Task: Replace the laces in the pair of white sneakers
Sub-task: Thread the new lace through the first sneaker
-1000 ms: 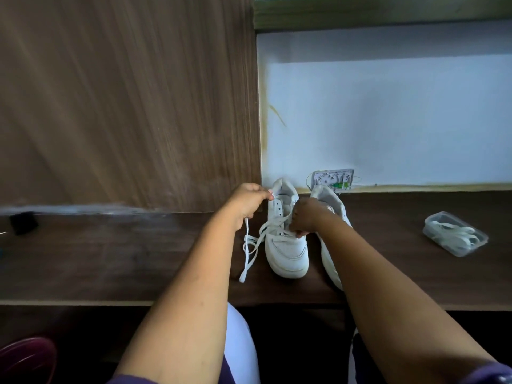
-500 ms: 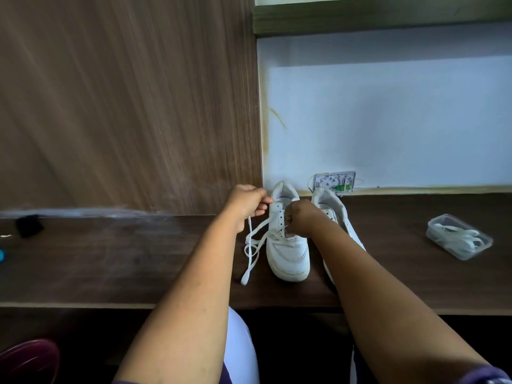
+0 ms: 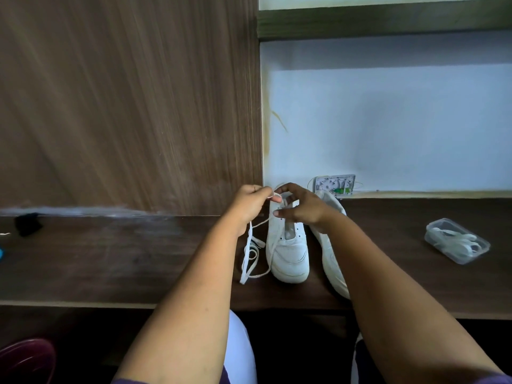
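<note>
White leather sneaker, left of the pair point(image 3: 288, 250): stands upright on the dark wood bench point(image 3: 110, 261), toe toward me, heel toward the back wall. Eyelets along the tongue opening are mostly bare of lace.

White sneaker, right of the pair point(image 3: 329, 245): just beside the first, tipped onto its side, partly hidden under my right forearm.

White flat lace point(image 3: 250, 253): one end rises to my left hand; the rest falls in loose loops on the bench just left of the first sneaker, reaching near its toe.

My left hand point(image 3: 249, 203): above and just left of the first sneaker's collar, fingers curled, thumb and forefinger pinching the lace near its tip.

My right hand point(image 3: 300, 206): directly over the collar and tongue of the first sneaker, fingers bent, fingertips meeting the left hand's at the lace end. Whether it actually grips the lace or the shoe I cannot tell.

Clear plastic box point(image 3: 457, 241): on the bench well to the right, apart from both hands, holding white laces.

Small white panel with green parts point(image 3: 335, 185): against the wall behind the sneakers.

Black object point(image 3: 27, 224): far left on the bench.
</note>
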Available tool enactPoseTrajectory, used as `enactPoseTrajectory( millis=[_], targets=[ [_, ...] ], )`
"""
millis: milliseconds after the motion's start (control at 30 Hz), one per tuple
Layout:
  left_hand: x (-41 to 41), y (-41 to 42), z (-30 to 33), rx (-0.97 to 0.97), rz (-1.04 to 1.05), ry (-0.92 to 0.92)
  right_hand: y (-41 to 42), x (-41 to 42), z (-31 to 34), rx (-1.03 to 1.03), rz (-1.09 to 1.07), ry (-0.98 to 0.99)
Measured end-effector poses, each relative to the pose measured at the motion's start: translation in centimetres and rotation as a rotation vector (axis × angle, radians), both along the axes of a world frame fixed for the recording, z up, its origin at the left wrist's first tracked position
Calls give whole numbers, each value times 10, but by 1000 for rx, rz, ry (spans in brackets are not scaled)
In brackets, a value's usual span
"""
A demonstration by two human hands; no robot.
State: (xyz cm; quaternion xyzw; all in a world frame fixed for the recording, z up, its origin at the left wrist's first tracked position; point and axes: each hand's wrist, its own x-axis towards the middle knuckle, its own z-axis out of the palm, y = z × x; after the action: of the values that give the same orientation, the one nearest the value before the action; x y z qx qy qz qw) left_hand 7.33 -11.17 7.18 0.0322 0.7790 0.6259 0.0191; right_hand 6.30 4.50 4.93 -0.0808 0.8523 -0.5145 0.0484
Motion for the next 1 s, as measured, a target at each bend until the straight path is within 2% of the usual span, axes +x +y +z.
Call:
enactPoseTrajectory(
  millis=[167, 233, 300, 433, 633, 733, 867, 1000],
  targets=[
    [1, 1, 0, 108, 3, -21, 0, 6, 8, -121, 196, -253],
    [-2, 1, -1, 188, 37, -10, -1, 8, 7, -213, 270, -249],
    [-4, 0, -2, 188, 84, 35, -1, 6, 9, -328, 289, -207],
    [-5, -1, -4, 100, 89, 84, 0, 0, 11, -450, 150, -120],
    [-8, -1, -7, 95, 116, 86, 14, -3, 5, -162, 117, -120],
    [-10, -1, -11, 31, 120, 42, 20, -3, 5, -138, 105, -209],
    [-13, 4, -20, -11, -136, -268, 22, -4, 2, -108, -36, -129],
    [-15, 17, -33, -9, -233, -224, 23, -1, 1, -179, 17, -116]
  ],
)
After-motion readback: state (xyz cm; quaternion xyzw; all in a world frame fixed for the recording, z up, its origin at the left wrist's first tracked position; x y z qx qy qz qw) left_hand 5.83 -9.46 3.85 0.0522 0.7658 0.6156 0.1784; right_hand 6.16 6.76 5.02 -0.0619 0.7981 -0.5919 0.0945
